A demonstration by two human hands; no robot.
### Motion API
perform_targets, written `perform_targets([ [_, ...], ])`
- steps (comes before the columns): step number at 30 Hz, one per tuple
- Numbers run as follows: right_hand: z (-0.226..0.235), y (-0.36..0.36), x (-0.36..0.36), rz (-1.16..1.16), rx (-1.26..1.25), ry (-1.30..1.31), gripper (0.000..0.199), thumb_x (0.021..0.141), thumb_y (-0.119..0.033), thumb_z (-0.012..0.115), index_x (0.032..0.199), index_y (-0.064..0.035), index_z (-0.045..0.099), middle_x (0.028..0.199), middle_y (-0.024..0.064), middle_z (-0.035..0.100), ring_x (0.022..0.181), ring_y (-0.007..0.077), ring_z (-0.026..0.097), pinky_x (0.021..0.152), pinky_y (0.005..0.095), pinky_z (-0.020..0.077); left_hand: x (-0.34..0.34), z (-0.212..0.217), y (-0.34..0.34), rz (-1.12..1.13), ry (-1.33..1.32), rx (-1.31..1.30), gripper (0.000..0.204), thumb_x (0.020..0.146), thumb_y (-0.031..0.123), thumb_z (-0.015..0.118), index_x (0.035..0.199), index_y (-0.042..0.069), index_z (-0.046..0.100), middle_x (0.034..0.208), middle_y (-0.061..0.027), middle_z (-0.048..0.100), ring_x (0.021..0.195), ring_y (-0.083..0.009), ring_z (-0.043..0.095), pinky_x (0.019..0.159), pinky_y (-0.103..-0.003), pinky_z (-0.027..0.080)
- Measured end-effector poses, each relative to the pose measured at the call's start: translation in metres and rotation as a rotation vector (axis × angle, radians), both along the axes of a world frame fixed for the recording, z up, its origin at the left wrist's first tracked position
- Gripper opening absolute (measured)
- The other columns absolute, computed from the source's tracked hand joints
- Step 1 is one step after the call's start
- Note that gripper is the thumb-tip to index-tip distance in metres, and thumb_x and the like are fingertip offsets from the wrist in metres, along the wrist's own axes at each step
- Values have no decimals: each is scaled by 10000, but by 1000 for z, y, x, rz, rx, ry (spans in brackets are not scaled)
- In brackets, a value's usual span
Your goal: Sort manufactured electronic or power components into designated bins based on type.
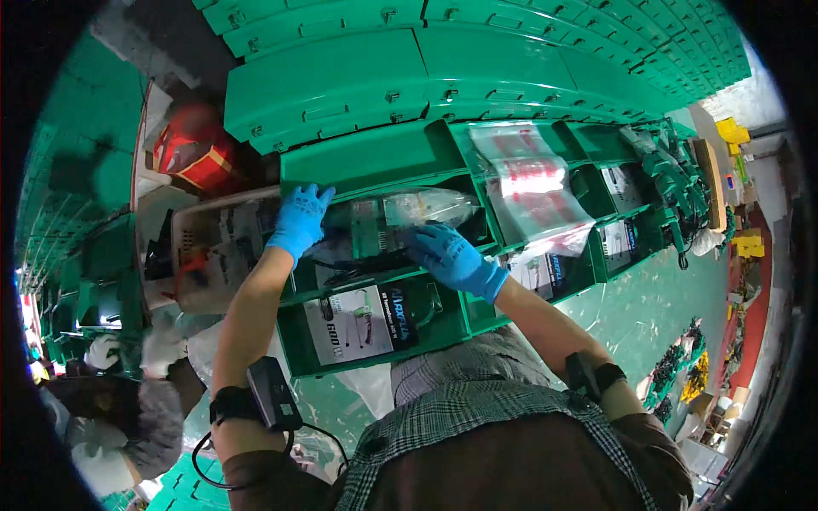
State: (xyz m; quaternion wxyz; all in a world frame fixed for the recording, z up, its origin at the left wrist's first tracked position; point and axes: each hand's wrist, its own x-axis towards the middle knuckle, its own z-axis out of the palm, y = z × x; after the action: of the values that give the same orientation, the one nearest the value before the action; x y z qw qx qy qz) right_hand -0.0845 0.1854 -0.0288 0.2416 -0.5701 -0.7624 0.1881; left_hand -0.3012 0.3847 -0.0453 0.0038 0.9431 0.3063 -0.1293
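In front of me stands an open green metal box [375, 159] with compartments. My left hand [300, 223], in a blue glove, lies at its left end with the fingers somewhat spread. A clear plastic bag [426, 207] with green and silvery contents fills the middle compartment. On the bag's right part rests my right hand [456, 260], also blue-gloved, its fingers stretched to the left over it. A black cable [362, 271] runs below the bag between my hands. Nearest me, a printed card packet [354, 324] lies in the front compartment. What is under my right fingers is hidden.
A second open green box [584, 145] adjoins on the right, draped with a red-printed plastic bag [532, 179]. Closed green boxes [332, 77] stand stacked behind. At left are a translucent bin [213, 294] and a co-worker's white-gloved hand [102, 351]. Green tools [673, 183] pile at right.
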Motion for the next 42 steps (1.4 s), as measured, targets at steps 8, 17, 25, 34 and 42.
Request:
perform_targets([
  [8, -13, -7, -14, -85, 99, -23, 287, 737, -304, 616, 962, -127, 637, 970, 94, 614, 958, 258, 558, 896, 438, 364, -23, 18, -51, 55, -481, -608, 237, 770, 172, 641, 977, 70, 587, 922, -138, 595, 872, -334, 565, 747, -397, 459],
  [17, 43, -86, 72, -623, 223, 427, 221, 755, -76, 630, 973, -46, 609, 855, 119, 612, 761, 240, 606, 654, 336, 485, 23, 59, -66, 9, -384, -62, 115, 744, 151, 623, 821, 68, 602, 800, -142, 589, 781, -335, 567, 675, -426, 442],
  [25, 33, -188, 180, -1350, 339, 1130, 625, 876, -126, 557, 1394, -56, 216, 1168, 102, 523, 801, 118, 547, 658, 240, 490, 273, 58, -226, -397, -887, -406, 207, 722, 113, 626, 925, 118, 586, 909, -67, 562, 800, -276, 553, 702, -389, 444],
  [34, 25, -266, 278, -1257, 202, 990, 638, 887, -102, 540, 1411, -74, 177, 1319, 126, 403, 963, 136, 519, 748, 258, 451, 358, 21, -253, 232, -888, -776, 92, 801, 119, 625, 854, 47, 649, 826, -85, 606, 798, -190, 584, 721, -301, 470],
  [42, 43, -239, 314, -585, -72, 1398, 752, 780, -210, 697, 1359, -12, 260, 1284, 133, 447, 1114, 185, 484, 950, 304, 393, 382, 75, -297, 357, -1098, -768, 160, 832, 100, 610, 947, -6, 643, 1022, -95, 607, 935, -166, 562, 834, -288, 442],
])
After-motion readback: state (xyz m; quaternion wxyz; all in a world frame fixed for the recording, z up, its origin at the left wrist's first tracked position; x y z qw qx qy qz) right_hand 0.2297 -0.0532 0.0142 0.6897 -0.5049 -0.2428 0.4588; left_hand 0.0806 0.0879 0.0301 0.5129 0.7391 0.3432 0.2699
